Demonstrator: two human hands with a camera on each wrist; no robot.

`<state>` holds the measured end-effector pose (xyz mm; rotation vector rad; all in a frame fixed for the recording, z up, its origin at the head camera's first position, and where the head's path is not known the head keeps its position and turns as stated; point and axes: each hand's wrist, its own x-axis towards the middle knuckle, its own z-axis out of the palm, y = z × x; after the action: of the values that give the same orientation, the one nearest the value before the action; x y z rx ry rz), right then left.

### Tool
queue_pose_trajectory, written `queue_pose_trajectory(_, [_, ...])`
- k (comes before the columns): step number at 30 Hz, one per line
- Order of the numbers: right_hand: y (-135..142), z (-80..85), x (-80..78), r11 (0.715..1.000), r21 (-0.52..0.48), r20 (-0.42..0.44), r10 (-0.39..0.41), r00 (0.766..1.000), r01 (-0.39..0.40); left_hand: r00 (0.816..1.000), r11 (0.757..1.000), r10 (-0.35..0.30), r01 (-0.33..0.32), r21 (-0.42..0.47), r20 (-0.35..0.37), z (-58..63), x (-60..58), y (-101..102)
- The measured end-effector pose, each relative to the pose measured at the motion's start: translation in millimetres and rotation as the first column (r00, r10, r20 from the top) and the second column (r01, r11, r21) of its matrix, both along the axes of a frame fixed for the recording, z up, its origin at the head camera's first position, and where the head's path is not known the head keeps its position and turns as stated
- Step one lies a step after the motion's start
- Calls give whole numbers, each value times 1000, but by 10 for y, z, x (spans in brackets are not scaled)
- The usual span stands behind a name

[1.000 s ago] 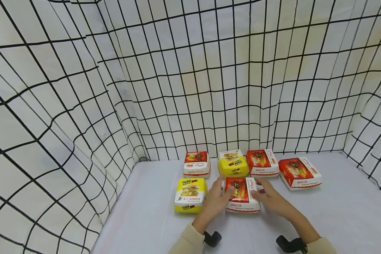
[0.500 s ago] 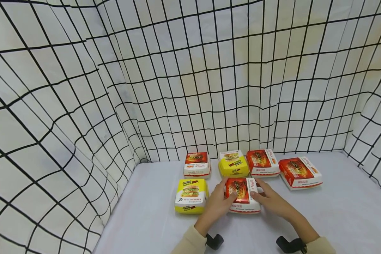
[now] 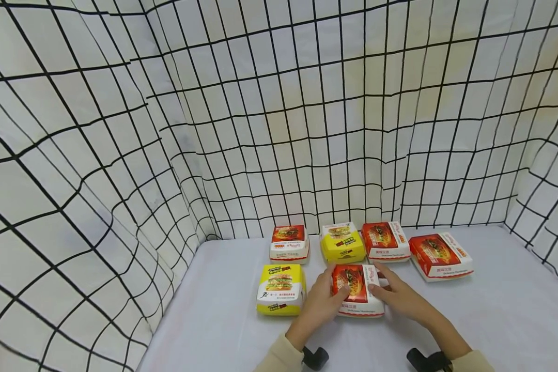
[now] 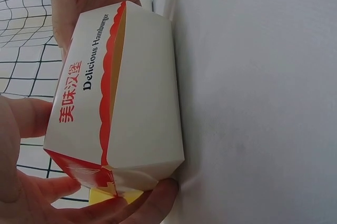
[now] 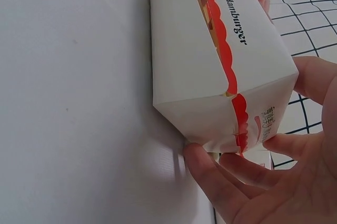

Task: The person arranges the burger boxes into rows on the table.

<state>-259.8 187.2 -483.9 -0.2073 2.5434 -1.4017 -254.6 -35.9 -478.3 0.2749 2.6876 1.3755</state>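
Observation:
A red and white hamburger box [image 3: 359, 305] sits on the white table between both hands. My left hand [image 3: 320, 299] grips its left side, with the thumb on the top edge and the fingers wrapped down the side. On the opposite side my right hand [image 3: 400, 295] holds it, thumb on the lid's edge. In the left wrist view the hamburger box [image 4: 145, 92] shows a narrow gap under its scalloped red lid edge. Fingertips of the left hand reach its bottom corner there. The right wrist view has the right hand's fingers [image 5: 253, 171] spread along the end of the box.
A yellow hamburger box [image 3: 280, 297] stands just left of the left hand. Behind, a row holds a red box [image 3: 289, 245], a yellow box [image 3: 343, 243], another red box [image 3: 385, 242] and a fourth, angled red box [image 3: 439, 256]. Black netting [image 3: 307, 139] over white cloth encloses the table.
My left hand has moved in and right, closing up against the box's left side. The hamburger box has shifted slightly right; my right hand keeps its place on it.

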Motion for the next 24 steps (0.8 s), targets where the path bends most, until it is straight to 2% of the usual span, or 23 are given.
queue_pose_trajectory(9, [28, -2, 0, 999, 34, -7, 11, 1000, -11, 999, 1000, -25, 25, -16, 26, 13, 31, 11])
queue_pose_trajectory(20, [40, 53, 32, 999, 41, 13, 28, 1000, -29, 988, 989, -134, 138, -55, 71, 2, 7, -6])
queue_pose_trajectory(24, [56, 44, 24, 999, 42, 27, 16, 1000, -17, 987, 987, -144, 148, -57, 74, -23, -17, -15])
